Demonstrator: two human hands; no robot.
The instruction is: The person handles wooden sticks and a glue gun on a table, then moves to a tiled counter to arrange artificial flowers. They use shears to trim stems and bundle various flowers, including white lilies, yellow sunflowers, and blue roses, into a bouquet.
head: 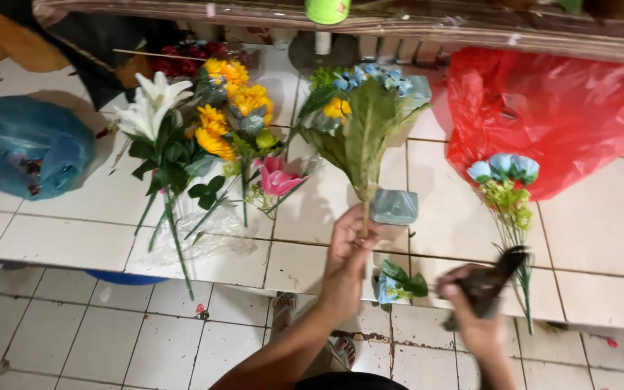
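While the left hand [347, 245] pinches a leafy flower stem [362, 130] upright over the tiled desk [601, 238], the right hand [471, 303] clenches dark cutters [496, 278], with a blue-flowered sprig [507, 188] lying just beyond them.

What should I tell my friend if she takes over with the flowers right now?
Left hand: grip shut on the stem of a leafy flower bunch, held upright over the white tiled counter.
Right hand: grip shut on a dark tool, blurred; it looks like cutters.
Lying on the counter: a mixed bouquet with white lilies and yellow flowers at left, a small blue-topped bunch at right by the red bag.
Done: bunches laid out.
Left: the held bunch is not yet set down.
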